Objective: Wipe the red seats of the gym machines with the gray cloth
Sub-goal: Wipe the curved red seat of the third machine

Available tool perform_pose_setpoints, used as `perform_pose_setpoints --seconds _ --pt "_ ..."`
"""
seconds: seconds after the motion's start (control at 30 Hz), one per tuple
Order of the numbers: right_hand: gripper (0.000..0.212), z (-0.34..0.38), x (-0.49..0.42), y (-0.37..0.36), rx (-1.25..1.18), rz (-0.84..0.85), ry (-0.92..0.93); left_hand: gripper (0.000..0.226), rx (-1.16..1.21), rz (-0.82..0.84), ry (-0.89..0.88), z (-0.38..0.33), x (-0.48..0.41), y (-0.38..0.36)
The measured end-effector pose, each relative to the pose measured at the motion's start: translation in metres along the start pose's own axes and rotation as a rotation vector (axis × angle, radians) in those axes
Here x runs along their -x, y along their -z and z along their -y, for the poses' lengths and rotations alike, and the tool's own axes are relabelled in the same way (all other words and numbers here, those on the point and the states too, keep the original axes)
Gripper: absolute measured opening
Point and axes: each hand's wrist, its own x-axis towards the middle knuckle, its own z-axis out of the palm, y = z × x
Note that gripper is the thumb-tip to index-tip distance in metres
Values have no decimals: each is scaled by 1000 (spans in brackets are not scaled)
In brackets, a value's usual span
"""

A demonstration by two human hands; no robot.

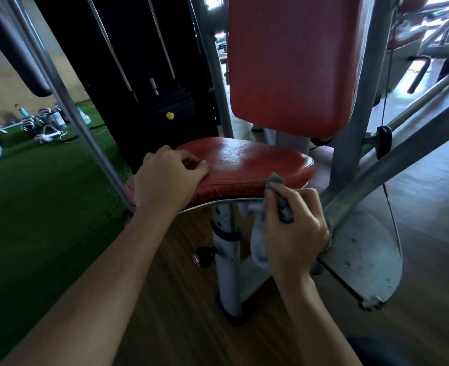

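A red padded seat (252, 165) sits in the middle of the view on a grey post, with a tall red backrest (292, 64) upright behind it. My left hand (165, 178) rests on the seat's near left corner, fingers curled, holding nothing. My right hand (294, 231) is closed around the gray cloth (257, 241) just below the seat's front right edge. One end of the cloth pokes up beside the seat's edge and the rest hangs down under my palm.
Grey frame tubes (355, 101) rise to the right of the seat, with a metal foot plate (366, 254) on the wooden floor. A slanted pole (67, 107) and a black weight stack (152, 83) stand on the left. Green turf (33, 194) holds scattered items. Another red machine (408, 30) is far right.
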Motion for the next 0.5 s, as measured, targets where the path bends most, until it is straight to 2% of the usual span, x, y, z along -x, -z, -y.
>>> perform_pose_setpoints --seconds 0.1,0.23,0.27,0.43,0.5 --pt "8 1 -3 1 -8 -69 -63 32 -1 -2 0 -1 1 0" --pt "6 4 1 3 3 85 74 32 -19 7 12 -3 2 2" --pt "7 -1 -5 8 -4 81 76 32 -12 8 15 -4 3 3" --pt "13 -34 -36 12 -6 -74 -275 32 -8 23 14 -4 3 3" --pt "10 -29 -23 11 -59 -57 -234 30 -6 25 22 -4 3 3"
